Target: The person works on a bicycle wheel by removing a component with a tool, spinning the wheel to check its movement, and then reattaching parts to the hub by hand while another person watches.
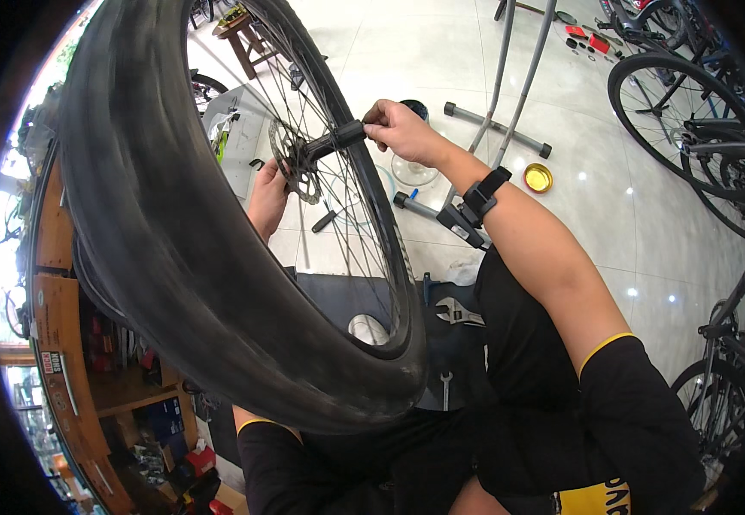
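Observation:
A bicycle wheel (402,283) with a wide black tyre (175,257) stands upright before me, raised above the floor, its tyre surface streaked. At its middle is a black hub (329,144) with a silver disc brake rotor (293,163) on the left side. My right hand (402,131) is closed, thumb and fingers pinching the hub's right end. On the rotor side, my left hand (269,197) is closed around the hub's other end; the rotor and spokes hide part of its fingers. A small black hooked piece (256,163) shows beside that hand.
An adjustable wrench (458,312) and a spanner (446,390) lie on a dark surface by my legs. Ahead stands a grey metal stand (497,129), with a yellow tin (538,178) near its foot. Bicycles (690,120) line the right; wooden shelving (72,360) fills the left.

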### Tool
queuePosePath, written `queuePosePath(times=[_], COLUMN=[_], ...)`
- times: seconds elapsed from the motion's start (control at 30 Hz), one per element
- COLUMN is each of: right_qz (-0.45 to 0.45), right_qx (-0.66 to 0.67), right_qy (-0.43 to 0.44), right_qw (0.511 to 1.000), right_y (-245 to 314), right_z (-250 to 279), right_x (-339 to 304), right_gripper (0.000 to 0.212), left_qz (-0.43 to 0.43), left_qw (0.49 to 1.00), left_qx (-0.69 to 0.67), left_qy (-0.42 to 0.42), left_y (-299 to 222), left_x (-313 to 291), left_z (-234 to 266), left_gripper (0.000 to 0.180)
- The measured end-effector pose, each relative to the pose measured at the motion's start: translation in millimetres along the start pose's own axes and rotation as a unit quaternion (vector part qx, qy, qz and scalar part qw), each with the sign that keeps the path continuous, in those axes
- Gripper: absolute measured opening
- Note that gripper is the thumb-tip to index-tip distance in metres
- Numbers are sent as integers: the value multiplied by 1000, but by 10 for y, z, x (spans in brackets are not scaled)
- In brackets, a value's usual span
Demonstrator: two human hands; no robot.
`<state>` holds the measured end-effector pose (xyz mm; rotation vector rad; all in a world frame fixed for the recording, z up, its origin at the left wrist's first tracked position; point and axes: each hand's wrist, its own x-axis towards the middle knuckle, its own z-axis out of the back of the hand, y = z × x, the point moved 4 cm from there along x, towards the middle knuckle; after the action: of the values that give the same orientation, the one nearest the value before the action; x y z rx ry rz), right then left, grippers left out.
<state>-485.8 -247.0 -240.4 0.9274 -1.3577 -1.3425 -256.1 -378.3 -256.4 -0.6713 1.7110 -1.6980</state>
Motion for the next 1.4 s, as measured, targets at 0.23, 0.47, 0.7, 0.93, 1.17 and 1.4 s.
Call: queuePosePath(times=[0.23, 0.47, 0.7, 0.93, 1.17, 1.4], right_qz=[-9, -5, 1, 5, -7, 6], right_qx=[14, 19, 7, 1, 1, 4], right_qy=[-2, -3, -18, -9, -11, -5], right_qw=[1000, 1000, 1000, 1000, 1000, 1000], right_y=[-4, -40, -24, -37, -50, -65], right_z=[-27, 17, 33, 27, 51, 46], right_x=[-10, 5, -8, 21, 10, 30], right_gripper=[16, 16, 16, 22, 23, 22], left_qz=[-17, -23, -23, -31, -23, -36], left_qw=[999, 999, 1000, 998, 1000, 998], left_qx=[13, 5, 0, 26, 16, 11], left_qy=[24, 24, 10, 41, 13, 40], left_y=[53, 26, 3, 30, -41, -42], left_x=[34, 27, -4, 29, -16, 17], left_z=[35, -5, -66, 14, -103, -107], left_gripper=[25, 24, 23, 24, 25, 25])
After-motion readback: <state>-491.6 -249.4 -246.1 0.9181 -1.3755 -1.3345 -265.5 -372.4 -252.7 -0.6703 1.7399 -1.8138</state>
